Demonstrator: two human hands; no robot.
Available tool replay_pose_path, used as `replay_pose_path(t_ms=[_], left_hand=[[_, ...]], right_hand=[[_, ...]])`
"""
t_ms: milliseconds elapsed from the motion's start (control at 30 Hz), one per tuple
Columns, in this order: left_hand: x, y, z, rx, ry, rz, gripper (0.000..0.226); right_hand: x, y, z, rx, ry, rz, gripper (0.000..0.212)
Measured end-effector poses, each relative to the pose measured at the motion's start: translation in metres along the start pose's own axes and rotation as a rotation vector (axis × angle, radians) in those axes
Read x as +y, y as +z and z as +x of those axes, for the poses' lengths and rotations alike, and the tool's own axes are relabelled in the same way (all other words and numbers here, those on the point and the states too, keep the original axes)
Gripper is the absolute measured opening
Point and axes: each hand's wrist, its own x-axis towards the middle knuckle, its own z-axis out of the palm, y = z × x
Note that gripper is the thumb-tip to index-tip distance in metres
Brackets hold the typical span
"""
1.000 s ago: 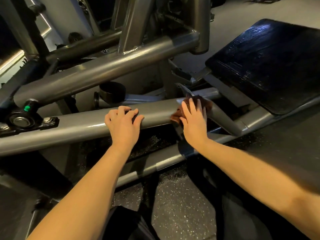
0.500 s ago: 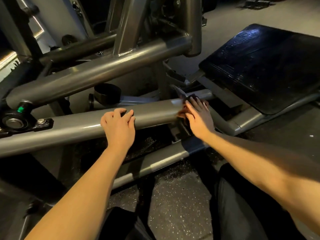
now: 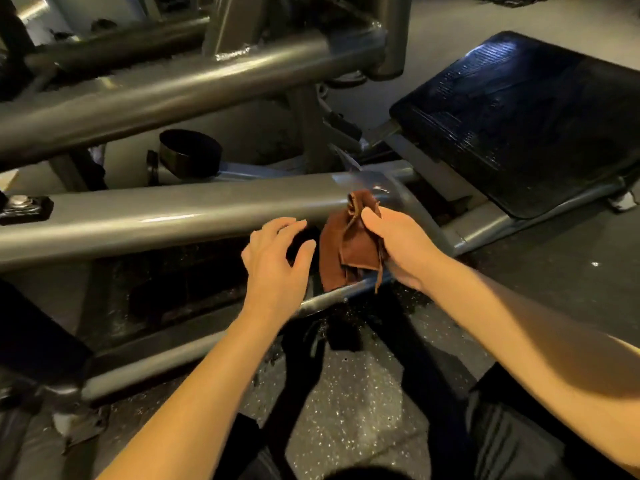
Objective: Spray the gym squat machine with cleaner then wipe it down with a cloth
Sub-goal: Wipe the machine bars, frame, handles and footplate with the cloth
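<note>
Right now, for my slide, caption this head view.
Right hand grips brown cloth near squat machine's grey tube; left hand open beside it.

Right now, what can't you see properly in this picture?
Head view: most fingers of the right hand are hidden behind the brown cloth it grips.
Head view: whether the left hand touches the grey rail, as its own fingers cover that spot.
Head view: the black footplate is cut off by the right edge.
Head view: the space under the rail is lost in shadow.
No spray bottle shows anywhere.
</note>
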Motion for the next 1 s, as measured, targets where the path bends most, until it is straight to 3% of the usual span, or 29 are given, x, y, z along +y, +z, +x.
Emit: replay_pose_path(t_ms=[133,267,333,433,533,667,767,900,1000], left_hand=[[-0.013,0.032,-0.020,-0.324,-0.499,-0.539,0.038],[-0.031,0.058,-0.044,-0.507,-0.646,-0.672,0.020],[-0.034,0.064,-0.054,-0.512,-0.646,-0.611,0.017],[-0.035,0.067,-0.066,-0.511,-0.606,-0.486,0.033],[-0.030,0.067,-0.070,-0.506,-0.609,-0.440,0.035],[-0.020,0.069,-0.073,-0.499,-0.625,-0.420,0.034],[-0.015,0.070,-0.076,-0.483,-0.606,-0.459,0.036],[-0.011,0.064,-0.072,-0.460,-0.572,-0.433,0.038],[-0.007,0.055,-0.062,-0.427,-0.550,-0.372,0.036]], right_hand=[[0.031,-0.009,-0.011,-0.157,0.254,0.102,0.029],[0.056,-0.015,-0.012,-0.167,0.399,0.078,0.028],[0.068,-0.016,-0.011,-0.133,0.457,0.056,0.026],[0.082,-0.017,-0.009,-0.114,0.536,-0.012,0.035],[0.088,-0.019,-0.009,-0.216,0.564,-0.087,0.048],[0.094,-0.020,-0.010,-0.362,0.511,-0.373,0.047],[0.103,-0.016,-0.014,-0.270,0.473,-0.444,0.039],[0.111,-0.030,-0.014,-0.245,0.535,-0.332,0.016],[0.107,-0.041,-0.014,-0.103,0.540,-0.314,0.018]])
